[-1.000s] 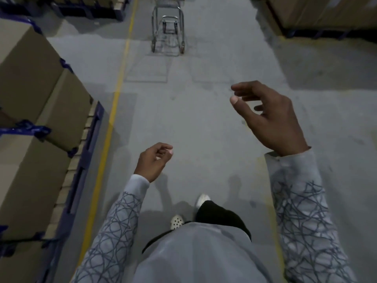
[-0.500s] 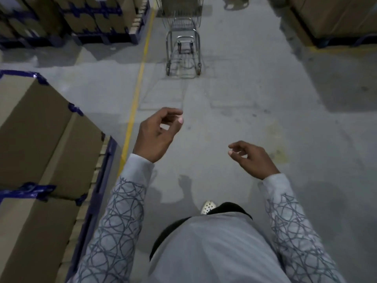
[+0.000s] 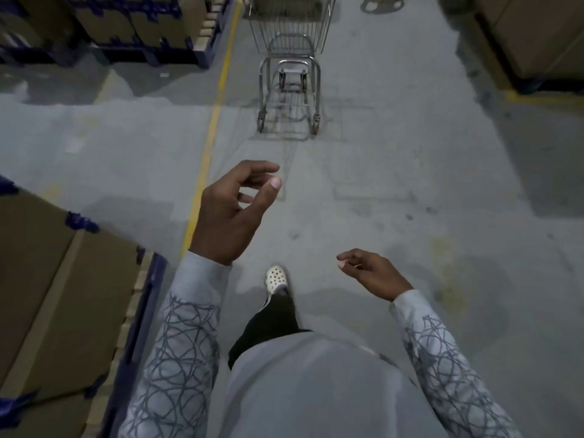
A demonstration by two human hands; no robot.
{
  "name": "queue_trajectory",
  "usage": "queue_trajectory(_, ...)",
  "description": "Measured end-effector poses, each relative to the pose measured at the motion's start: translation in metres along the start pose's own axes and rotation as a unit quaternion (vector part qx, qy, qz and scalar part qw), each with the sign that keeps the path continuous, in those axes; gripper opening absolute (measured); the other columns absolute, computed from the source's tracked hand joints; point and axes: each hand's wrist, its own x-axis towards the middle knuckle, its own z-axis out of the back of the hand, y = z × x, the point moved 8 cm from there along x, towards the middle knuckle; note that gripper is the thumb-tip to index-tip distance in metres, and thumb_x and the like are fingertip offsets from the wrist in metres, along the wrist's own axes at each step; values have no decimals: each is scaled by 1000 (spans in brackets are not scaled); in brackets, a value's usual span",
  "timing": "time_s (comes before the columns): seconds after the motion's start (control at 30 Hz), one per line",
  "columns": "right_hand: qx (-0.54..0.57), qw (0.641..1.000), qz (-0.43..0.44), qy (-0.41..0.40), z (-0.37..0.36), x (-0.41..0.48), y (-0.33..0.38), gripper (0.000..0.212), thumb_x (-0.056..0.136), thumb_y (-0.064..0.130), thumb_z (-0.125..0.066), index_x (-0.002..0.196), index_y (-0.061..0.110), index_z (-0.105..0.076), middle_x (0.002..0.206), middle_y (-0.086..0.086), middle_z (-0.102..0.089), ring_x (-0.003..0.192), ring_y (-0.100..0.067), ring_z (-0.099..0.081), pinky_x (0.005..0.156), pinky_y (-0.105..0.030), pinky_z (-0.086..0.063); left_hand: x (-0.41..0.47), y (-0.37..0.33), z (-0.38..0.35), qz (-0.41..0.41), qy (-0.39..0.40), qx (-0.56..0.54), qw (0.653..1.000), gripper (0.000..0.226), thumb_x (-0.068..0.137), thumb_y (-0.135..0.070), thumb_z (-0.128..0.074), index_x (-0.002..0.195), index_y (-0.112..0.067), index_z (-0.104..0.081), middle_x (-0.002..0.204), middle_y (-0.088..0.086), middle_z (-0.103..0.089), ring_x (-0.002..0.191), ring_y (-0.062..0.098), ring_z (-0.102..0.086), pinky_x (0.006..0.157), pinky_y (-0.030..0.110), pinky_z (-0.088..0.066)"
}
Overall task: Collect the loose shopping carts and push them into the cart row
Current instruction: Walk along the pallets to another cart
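Grey concrete floor (image 3: 395,191): shopping cart (image 3: 289,74), yellow line (image 3: 210,147), boxed pallets (image 3: 63,295).

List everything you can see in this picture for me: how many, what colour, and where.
shopping cart: one, silver wire, top centre, straight ahead, untouched.
floor: one, grey concrete, throughout.
yellow line: one long, yellow, painted on the floor left of the cart.
cardboard boxes: several stacks, brown, near left, far left and far right.
pallet: one plainly seen, blue, under the near left boxes.
shoe: one, white with holes, between the arms.
sleeves: two, pale grey with dark scribble pattern, bottom.
left hand: one, fingers loosely curled, empty, centre.
right hand: one, loosely curled, lower right of centre.
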Motion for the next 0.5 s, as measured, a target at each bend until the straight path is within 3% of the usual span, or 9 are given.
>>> queue_trajectory(0.23,-54,995,39,-77,96,154,148,23,94,41,-66,114,30,-68,103,11,-71,93,-8,-67,90,-33,-53,206,68,-26,23,64,8,998,13,97,-27,-66,106,-20,-72,94,-9,-72,84,2,-64,63,10,-42)
queue_trajectory(0.5,-107,950,168,-241,233,238,302,29,98,47,-59,123,34,-63,113,15,-66,103,-4,-62,85,-28,-50,378,195,-115,127,196,54,971,18,86,-43,-63,94,-31,-73,83,-8,-72,78,7,-65,72,21,-49)
